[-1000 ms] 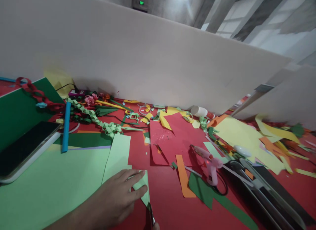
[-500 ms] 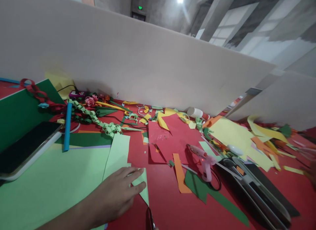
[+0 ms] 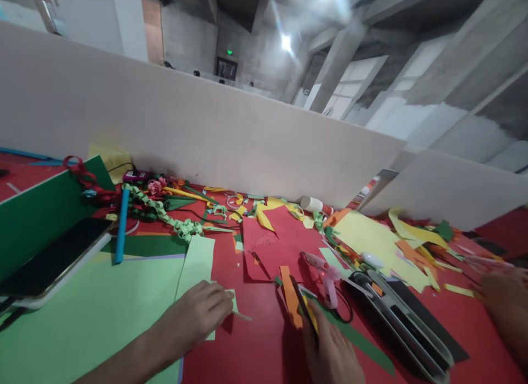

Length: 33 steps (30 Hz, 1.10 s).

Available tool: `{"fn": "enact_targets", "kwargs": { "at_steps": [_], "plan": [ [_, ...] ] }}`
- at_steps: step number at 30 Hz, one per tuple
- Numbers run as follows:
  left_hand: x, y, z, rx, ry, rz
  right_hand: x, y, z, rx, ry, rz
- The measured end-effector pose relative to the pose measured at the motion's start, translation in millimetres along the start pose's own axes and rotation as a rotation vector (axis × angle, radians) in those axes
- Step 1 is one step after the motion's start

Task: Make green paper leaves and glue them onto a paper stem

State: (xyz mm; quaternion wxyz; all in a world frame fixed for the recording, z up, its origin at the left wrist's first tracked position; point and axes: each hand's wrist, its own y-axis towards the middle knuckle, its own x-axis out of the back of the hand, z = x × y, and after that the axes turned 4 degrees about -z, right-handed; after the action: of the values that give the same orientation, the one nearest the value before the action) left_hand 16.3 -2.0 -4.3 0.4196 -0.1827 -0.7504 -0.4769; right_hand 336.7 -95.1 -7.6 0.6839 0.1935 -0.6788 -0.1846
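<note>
The red table (image 3: 264,351) carries everything, and the biggest thing on it is the light green sheet (image 3: 82,312), which spreads out to the left of the left hand (image 3: 198,318) and under its wrist. This hand lies flat with the fingers together, and it presses a small light green paper piece (image 3: 231,304) down on the table; the piece shows just past the fingertips, on their right side, with a thin point going out to the right. Behind the left hand a light green strip (image 3: 198,260) stands up from the sheet toward the green paper chain (image 3: 165,216). The right hand (image 3: 334,356) is well apart to the right of the paper piece and is closed around the scissors (image 3: 305,310), whose dark blades point away from the person, over an orange strip (image 3: 289,293). Just right of the blades lies a pink glue gun (image 3: 325,274). At the far right edge another person's hand (image 3: 505,296) rests on the table, blurred.
</note>
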Motion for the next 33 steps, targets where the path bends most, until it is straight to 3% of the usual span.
{"fn": "enact_targets", "kwargs": {
  "at_steps": [2, 4, 7, 8, 10, 13, 20, 33],
  "plan": [
    [7.9, 3, 4, 0.188, -0.156, -0.087, -13, 24, 0, 0.048, -0.072, -0.061],
    [16.1, 7, 8, 0.437, -0.310, -0.138, -14, 46, 17, 0.078, 0.004, -0.135],
    [25.4, 10, 13, 0.693, -0.477, -0.168, -1, 81, 67, 0.039, 0.461, -0.129],
    [27.4, 11, 14, 0.733, -0.510, -0.169, 3, 93, 86, -0.017, 0.667, 0.004],
    [30.2, 12, 16, 0.779, -0.543, -0.167, 8, 115, 119, -0.134, 1.028, 0.290],
    [32.8, 12, 18, 0.804, -0.540, -0.171, -2, 139, 149, -0.237, 1.355, 0.463],
    [32.5, 11, 24, 0.816, -0.633, -0.230, -33, 147, 159, -0.289, 1.468, 0.567],
    [19.3, 12, 31, 0.933, -0.867, -0.369, -38, 137, 156, -0.368, 1.501, 0.579]
  ]
}}
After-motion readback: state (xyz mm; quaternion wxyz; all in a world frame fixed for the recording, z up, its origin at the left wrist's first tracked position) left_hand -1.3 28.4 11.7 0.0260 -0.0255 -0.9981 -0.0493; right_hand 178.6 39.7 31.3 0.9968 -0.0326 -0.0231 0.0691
